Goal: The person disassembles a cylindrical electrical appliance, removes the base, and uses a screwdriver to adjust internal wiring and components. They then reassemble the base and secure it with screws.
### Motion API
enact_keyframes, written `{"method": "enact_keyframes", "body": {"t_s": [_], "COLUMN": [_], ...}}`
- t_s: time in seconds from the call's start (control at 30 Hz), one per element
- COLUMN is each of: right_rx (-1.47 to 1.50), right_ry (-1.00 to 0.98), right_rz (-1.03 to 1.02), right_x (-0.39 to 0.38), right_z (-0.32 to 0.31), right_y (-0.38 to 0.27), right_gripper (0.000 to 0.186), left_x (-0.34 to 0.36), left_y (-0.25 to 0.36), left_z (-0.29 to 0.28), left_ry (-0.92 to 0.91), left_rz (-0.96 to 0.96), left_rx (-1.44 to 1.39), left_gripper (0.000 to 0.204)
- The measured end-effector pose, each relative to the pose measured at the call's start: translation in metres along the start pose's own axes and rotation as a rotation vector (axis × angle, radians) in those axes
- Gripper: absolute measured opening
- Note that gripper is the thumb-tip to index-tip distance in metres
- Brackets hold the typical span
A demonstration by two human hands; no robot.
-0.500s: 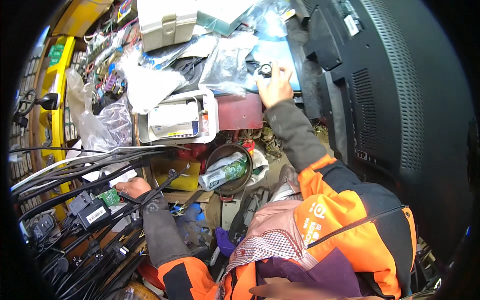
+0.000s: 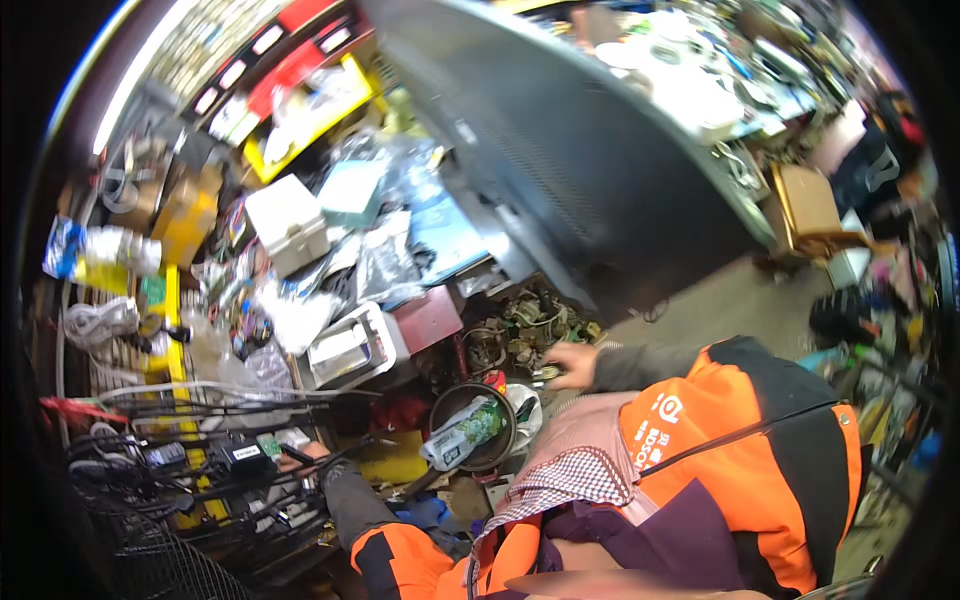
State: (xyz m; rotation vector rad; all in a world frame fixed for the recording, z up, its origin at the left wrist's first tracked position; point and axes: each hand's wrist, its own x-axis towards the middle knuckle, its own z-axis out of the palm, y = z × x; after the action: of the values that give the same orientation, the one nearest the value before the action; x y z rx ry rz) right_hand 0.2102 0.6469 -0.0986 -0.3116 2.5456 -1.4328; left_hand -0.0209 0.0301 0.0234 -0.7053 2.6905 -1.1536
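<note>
My right hand (image 2: 573, 366) is closed, with a small round part (image 2: 546, 373) at its fingertips; motion blur hides the detail. Just beyond it lies a heap of metal scrap parts (image 2: 530, 325). On the left, my left hand (image 2: 308, 456) is closed on a slim black piece (image 2: 296, 454) whose exact kind I cannot make out. It sits at the edge of a bundle of black cables (image 2: 200, 425) with a black power adapter (image 2: 243, 455) beside it. Between my hands stands a round dark bucket (image 2: 513, 440) containing a white-and-green plastic packet (image 2: 468, 432).
A large black flat-screen panel (image 2: 570, 170) stands tall beyond my right hand. Behind the bucket are a white tray (image 2: 385, 330) with a box in it and a dark red box (image 2: 430, 318). A white case (image 2: 285, 220) and plastic bags (image 2: 385, 260) lie farther back.
My right hand has come back from the bagged items to beside the scrap heap, bringing the small round part. My view has swung right, showing more of the room. My left hand stays by the cables.
</note>
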Motion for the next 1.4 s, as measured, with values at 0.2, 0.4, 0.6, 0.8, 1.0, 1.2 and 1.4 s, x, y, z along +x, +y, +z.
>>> {"method": "enact_keyframes", "body": {"t_s": [0.2, 0.4, 0.6, 0.8, 1.0, 1.2, 1.4], "right_rx": [-0.052, -0.192, 0.264, 0.22, -0.124, -0.183, -0.281], "right_ry": [0.378, 0.72, 0.266, 0.092, 0.078, 0.16, 0.042], "right_rz": [0.913, 1.567, 1.735, 1.61, 1.432, 1.136, 0.961], "right_x": [-0.267, -0.65, -0.585, -0.504, -0.373, -0.256, -0.254], "right_z": [-0.139, -0.047, 0.069, -0.027, -0.217, -0.29, -0.266], "right_y": [0.047, 0.249, 0.221, 0.237, 0.302, 0.297, 0.305], "right_gripper": [0.054, 0.056, 0.069, 0.086, 0.082, 0.072, 0.07], "left_x": [-0.051, -0.094, -0.153, -0.293, -0.45, -0.458, -0.458], "left_y": [-0.031, 0.056, -0.022, 0.062, 0.054, 0.092, 0.086], "left_z": [-0.009, -0.005, -0.058, -0.062, -0.453, -0.573, -0.568], "left_ry": [-0.045, -0.144, -0.204, -0.178, 0.897, 1.111, 1.162], "left_rz": [-0.011, 0.178, 0.056, 0.446, 1.161, 1.056, 1.005], "left_rx": [-0.108, -0.198, -0.258, -1.405, -1.782, -1.44, -1.394], "left_gripper": [0.028, 0.031, 0.034, 0.045, 0.081, 0.043, 0.032]}}
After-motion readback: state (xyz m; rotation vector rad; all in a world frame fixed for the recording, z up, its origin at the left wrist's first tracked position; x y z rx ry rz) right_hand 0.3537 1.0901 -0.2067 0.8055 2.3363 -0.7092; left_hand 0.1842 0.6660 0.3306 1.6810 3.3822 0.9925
